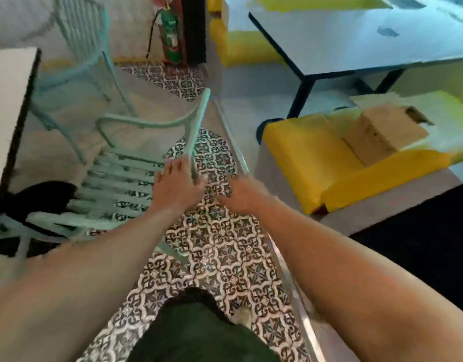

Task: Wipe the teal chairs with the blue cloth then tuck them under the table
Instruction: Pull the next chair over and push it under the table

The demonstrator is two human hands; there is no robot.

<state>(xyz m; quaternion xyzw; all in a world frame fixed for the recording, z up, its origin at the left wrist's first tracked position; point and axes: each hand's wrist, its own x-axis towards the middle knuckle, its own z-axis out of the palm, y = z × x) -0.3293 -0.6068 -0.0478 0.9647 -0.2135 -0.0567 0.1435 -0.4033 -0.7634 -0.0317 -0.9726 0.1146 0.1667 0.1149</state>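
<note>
We look down over two bare forearms stretched out above a patterned tile floor [225, 246]. The left hand [176, 185] lies on the lower end of the back rail of the nearer teal chair [120, 176]. Its fingers rest spread against the rail, and the thumb sits on the rail's far side. Motion blur keeps us from telling whether the fingers curl round it. The right hand [242, 192] hangs just beside the left, apart from the rail. Its fingers look loosely extended and hold nothing, though it too is blurred.

The nearer chair stands on the floor at the left, its slatted seat facing the corner of a white tabletop [8, 105] at the left edge of the view. A second teal chair [79, 56] stands beyond it, near the far edge of the same tabletop. We find no blue cloth in either hand.

Across the floor to the right stand a second tabletop [355, 40] on dark legs, a yellow bench [311, 155] carrying a cardboard box [381, 131], and, at the far wall, a green fire extinguisher [170, 37].
</note>
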